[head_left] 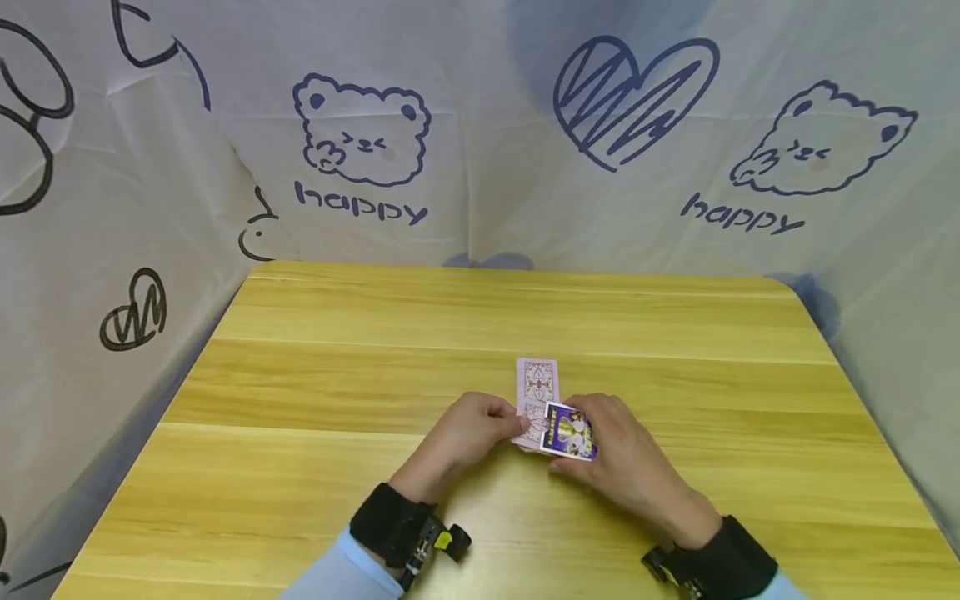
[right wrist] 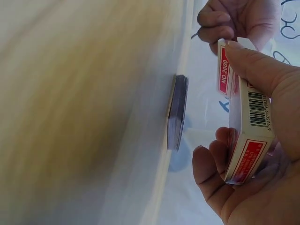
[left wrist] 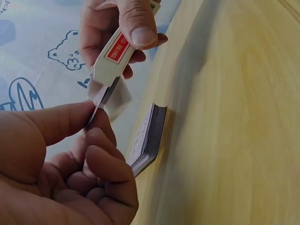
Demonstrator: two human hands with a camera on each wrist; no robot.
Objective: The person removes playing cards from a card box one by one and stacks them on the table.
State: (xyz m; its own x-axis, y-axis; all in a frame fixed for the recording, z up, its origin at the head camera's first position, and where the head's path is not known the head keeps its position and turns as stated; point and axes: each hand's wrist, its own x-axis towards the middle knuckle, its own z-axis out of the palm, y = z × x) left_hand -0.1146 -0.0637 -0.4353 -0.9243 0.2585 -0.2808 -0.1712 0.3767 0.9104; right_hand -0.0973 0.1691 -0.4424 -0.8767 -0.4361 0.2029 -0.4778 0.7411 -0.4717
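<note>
My right hand (head_left: 630, 454) grips a small playing card box (head_left: 570, 432), which has a purple picture on its face and red labels and a barcode along its edges. The box's end flap (right wrist: 224, 70) stands out, marked NO.2000. Between thumb and forefinger, my left hand (head_left: 474, 429) pinches a thin bit of playing cards (left wrist: 99, 99) at the box's open end; how many cards is unclear. Just below both hands, a deck of playing cards (head_left: 538, 379) with a pink patterned back lies stacked on the table, apart from the box in both wrist views.
The light wood table (head_left: 300, 383) extends around the hands on all sides. Behind it hangs a pale cloth (head_left: 495, 150) with drawn bears and hearts. Each wrist wears a black strap (head_left: 390, 525) with a small camera.
</note>
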